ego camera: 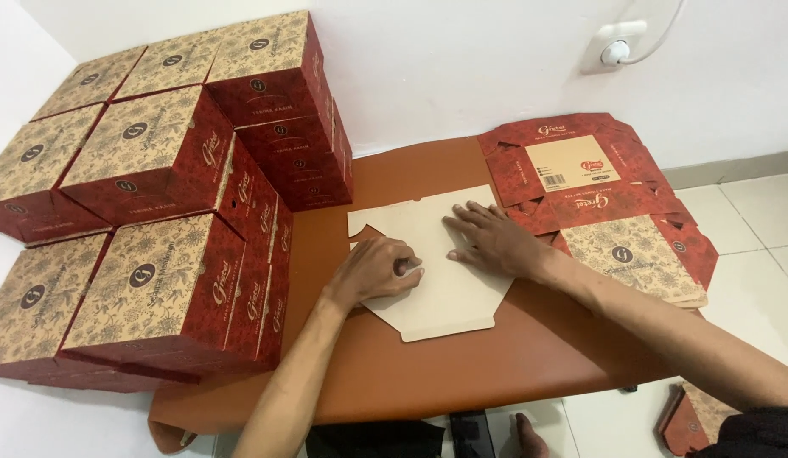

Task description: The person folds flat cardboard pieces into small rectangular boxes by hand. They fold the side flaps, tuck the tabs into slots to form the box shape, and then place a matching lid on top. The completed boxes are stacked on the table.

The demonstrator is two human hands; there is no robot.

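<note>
Head view: two hands on one flat cardboard sheet

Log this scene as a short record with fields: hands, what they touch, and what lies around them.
left hand: fist pressed on the blank
right hand: flat, palm down on the blank
blank: plain beige cardboard, unfolded, inner side up
table: brown top, low, against a white wall
flat stack: unfolded red and tan box blanks, right of the hands
boxes: assembled red and tan, stacked at left
socket: on the wall, cable plugged in
</note>
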